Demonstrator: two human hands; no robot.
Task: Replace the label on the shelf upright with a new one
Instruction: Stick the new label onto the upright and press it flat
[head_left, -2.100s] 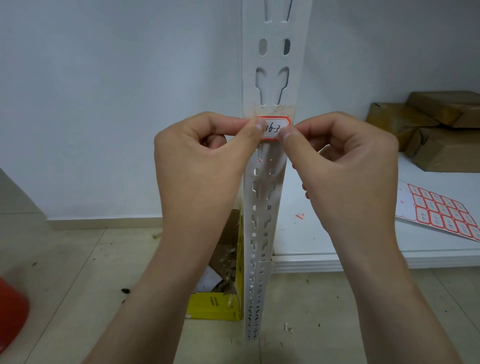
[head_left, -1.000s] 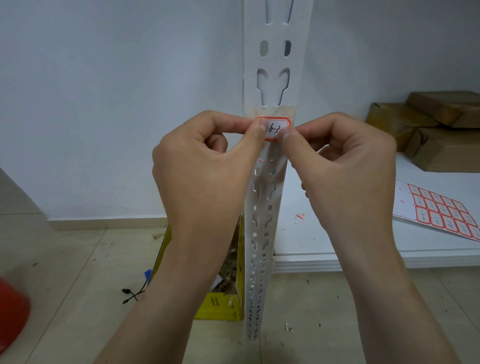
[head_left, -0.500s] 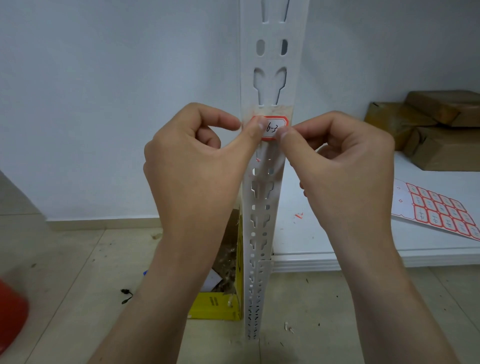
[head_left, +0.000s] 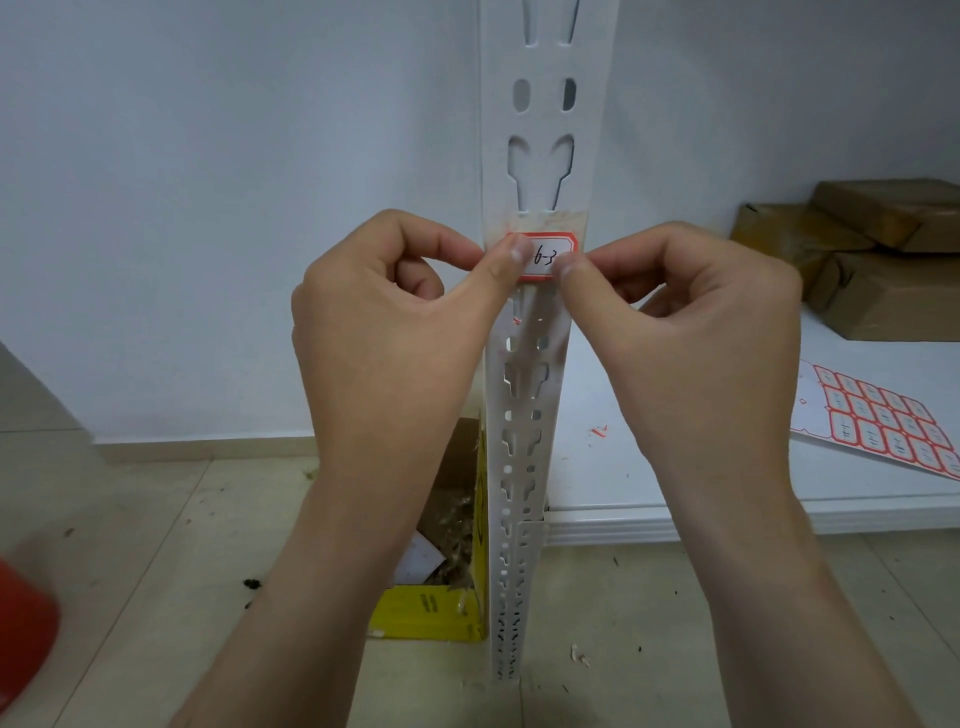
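Note:
A white slotted shelf upright (head_left: 543, 119) runs down the middle of the head view. A red-bordered white label (head_left: 545, 255) with handwriting lies across it, over a yellowish strip of old glue. My left hand (head_left: 395, 322) has its thumb tip on the label's left end, the forefinger curled at the upright's left edge. My right hand (head_left: 685, 332) has its thumb tip on the label's lower right part and its forefinger at the right edge. Both thumbs hide part of the writing.
A sheet of red-bordered labels (head_left: 883, 418) lies on the white shelf board (head_left: 649, 467) at the right, with brown parcels (head_left: 872, 249) behind it. A yellow carton (head_left: 441, 597) of scraps stands on the tiled floor left of the upright. Something red (head_left: 21, 623) shows at the far left edge.
Both hands stay at the label. The left thumb has shifted slightly on the label's left end and the left forefinger lifted and curled back. The right hand has barely moved.

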